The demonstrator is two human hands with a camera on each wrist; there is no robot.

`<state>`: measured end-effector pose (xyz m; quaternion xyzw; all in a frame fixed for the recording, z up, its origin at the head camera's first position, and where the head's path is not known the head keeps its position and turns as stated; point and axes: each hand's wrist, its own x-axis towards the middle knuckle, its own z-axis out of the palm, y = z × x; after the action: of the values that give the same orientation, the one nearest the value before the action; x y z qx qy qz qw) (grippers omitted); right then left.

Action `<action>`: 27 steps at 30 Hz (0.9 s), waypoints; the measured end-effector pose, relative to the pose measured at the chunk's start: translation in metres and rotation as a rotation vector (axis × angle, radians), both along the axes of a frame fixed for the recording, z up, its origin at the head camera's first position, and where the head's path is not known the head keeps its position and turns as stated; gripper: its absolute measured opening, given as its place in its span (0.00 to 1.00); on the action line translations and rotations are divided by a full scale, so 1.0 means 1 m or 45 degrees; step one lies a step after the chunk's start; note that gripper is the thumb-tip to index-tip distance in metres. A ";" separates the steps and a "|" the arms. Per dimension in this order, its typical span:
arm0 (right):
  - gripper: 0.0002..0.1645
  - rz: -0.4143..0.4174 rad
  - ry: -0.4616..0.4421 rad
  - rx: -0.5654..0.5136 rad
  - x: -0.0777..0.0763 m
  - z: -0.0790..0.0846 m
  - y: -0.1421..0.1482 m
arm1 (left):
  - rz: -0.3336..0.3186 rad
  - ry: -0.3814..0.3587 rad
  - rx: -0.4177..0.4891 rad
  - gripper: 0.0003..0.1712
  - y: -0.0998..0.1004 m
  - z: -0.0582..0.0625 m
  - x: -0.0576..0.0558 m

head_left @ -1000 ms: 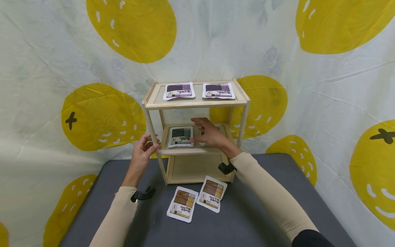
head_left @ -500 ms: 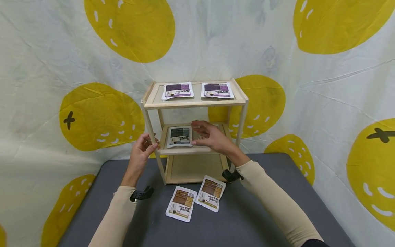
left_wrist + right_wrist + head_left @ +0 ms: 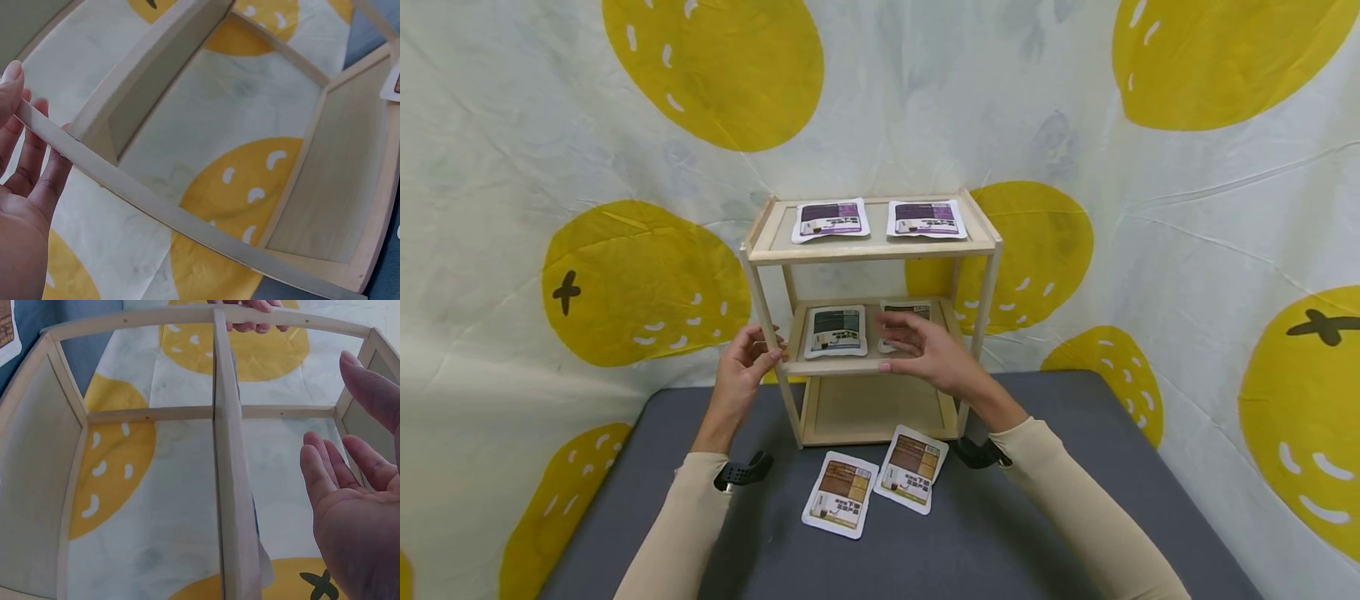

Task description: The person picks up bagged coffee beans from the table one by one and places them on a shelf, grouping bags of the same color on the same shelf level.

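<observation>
A small wooden three-tier shelf [image 3: 880, 257] stands on the table. My left hand [image 3: 741, 367] holds its left front post [image 3: 187, 219] near the middle tier, thumb on one side and fingers on the other. On that tier lie two pouches with dark green labels: the left pouch [image 3: 835, 331] is fully visible, while the right pouch [image 3: 906, 310] is partly behind my right hand [image 3: 936, 354]. That hand is at the tier's front, fingers extended and thumb apart, with nothing in its grasp; the right wrist view shows the same spread hand [image 3: 356, 519].
Two purple-labelled pouches, a left one [image 3: 831, 220] and a right one [image 3: 927, 219], lie on the top tier. Before the shelf, two brown-labelled pouches [image 3: 839, 493] lie on the dark grey table [image 3: 1000, 533]. A fruit-printed cloth [image 3: 880, 100] hangs behind.
My right hand has drawn right and slightly toward me, away from the left green-labelled pouch, uncovering more of the right one. The left hand stays on the post.
</observation>
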<state>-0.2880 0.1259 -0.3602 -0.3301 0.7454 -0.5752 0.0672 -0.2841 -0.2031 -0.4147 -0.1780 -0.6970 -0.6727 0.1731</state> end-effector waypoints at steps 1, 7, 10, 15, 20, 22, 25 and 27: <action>0.44 -0.002 -0.002 -0.002 0.003 -0.002 0.001 | -0.002 -0.002 0.005 0.19 0.000 0.000 0.000; 0.41 0.036 -0.029 -0.049 0.018 -0.011 0.005 | 0.003 0.002 0.003 0.21 -0.001 -0.001 0.000; 0.39 0.062 -0.042 -0.053 0.026 -0.017 0.007 | 0.023 0.008 -0.009 0.21 -0.001 -0.001 0.000; 0.39 0.105 -0.031 -0.055 0.034 -0.030 0.010 | 0.021 0.010 -0.006 0.23 -0.001 -0.001 -0.001; 0.40 0.091 -0.048 -0.051 0.038 -0.047 0.015 | -0.005 0.025 0.004 0.20 -0.001 -0.002 -0.002; 0.41 0.075 -0.075 -0.055 0.040 -0.055 0.017 | 0.000 0.026 -0.001 0.19 -0.001 -0.002 -0.002; 0.41 0.041 -0.112 -0.043 0.042 -0.066 0.021 | 0.008 0.024 -0.002 0.19 -0.001 -0.002 -0.001; 0.41 0.010 -0.131 -0.027 0.043 -0.075 0.024 | 0.009 0.023 -0.008 0.19 0.000 -0.002 -0.001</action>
<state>-0.2446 0.1495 -0.4348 -0.3036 0.7334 -0.5992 0.1042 -0.2849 -0.2036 -0.4165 -0.1823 -0.6983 -0.6681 0.1814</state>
